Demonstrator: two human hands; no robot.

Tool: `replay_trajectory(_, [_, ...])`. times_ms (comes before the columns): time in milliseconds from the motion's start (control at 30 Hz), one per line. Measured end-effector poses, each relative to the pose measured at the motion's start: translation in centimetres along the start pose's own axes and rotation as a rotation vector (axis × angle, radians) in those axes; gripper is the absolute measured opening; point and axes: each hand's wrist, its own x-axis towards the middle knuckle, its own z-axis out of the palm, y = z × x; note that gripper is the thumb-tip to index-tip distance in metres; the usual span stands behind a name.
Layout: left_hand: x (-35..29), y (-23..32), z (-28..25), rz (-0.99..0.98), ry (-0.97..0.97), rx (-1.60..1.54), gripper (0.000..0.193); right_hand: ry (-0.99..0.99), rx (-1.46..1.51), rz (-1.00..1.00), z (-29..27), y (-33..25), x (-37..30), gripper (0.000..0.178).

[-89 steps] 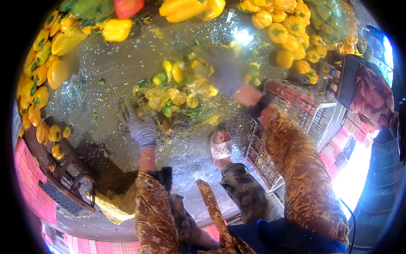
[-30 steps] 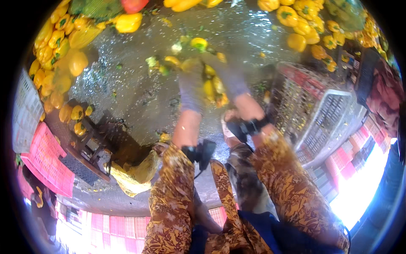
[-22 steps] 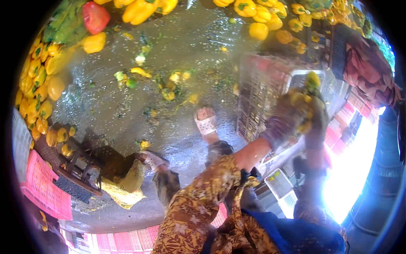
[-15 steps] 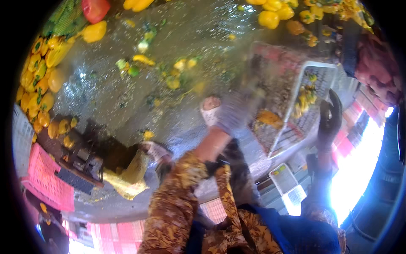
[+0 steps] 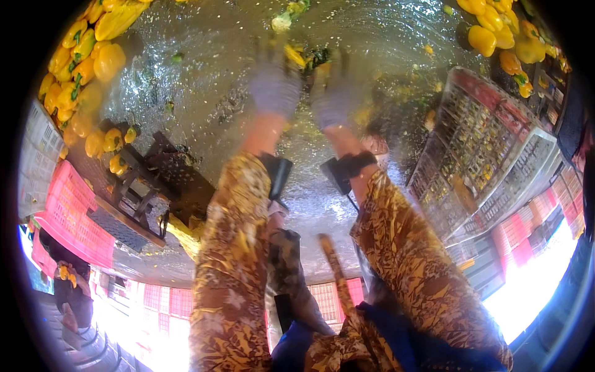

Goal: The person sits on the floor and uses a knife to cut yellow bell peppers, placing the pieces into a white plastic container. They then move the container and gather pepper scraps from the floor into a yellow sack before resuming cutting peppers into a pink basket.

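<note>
Both my hands, in pale greyish-purple gloves, reach side by side over the wet floor (image 5: 204,37) and are blurred by motion. My left hand (image 5: 273,87) has its fingers stretched forward and apart, beside a yellow pepper piece (image 5: 295,57). Just to its right, my right hand (image 5: 338,96) is likewise extended, low over wet yellow and green scraps; its fingertips are smeared. Neither hand visibly grips anything. Ahead of them lies a pale green pepper scrap (image 5: 282,23).
Yellow peppers (image 5: 108,61) are heaped at left, with more peppers (image 5: 482,40) at far right. A red-rimmed plastic crate (image 5: 465,77) holding scraps stands at right against a whitish crate (image 5: 527,167). At left are a pink crate (image 5: 74,198) and a low wooden-edged stand (image 5: 133,223).
My right hand has come from beside the crate at right to the middle. My left hand has moved forward and left, alongside it. The whole view has shifted.
</note>
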Motion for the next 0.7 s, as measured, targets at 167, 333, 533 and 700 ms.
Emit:
replay_trajectory(167, [-0.4,0.8,-3.3,-0.350,-0.266,-0.393,0.057,-0.286,0.302,-0.173,-4.1,0.7,6.0,0.054])
replay_trajectory(333, [4.6,-4.2,-3.1,-0.220,-0.061,-0.034,0.051,-0.074,0.007,-0.572,-5.1,-4.5,16.4,0.046])
replay_trajectory(533, [1.6,-0.3,-0.8,-0.085,-0.263,0.244,0.049,0.024,-0.198,-0.877,-2.2,-2.6,12.3,0.048])
replay_trajectory(700, [-6.0,0.8,0.3,-0.028,-0.328,0.027,0.053,-0.231,-0.125,-0.767,-1.1,2.3,4.8,0.049])
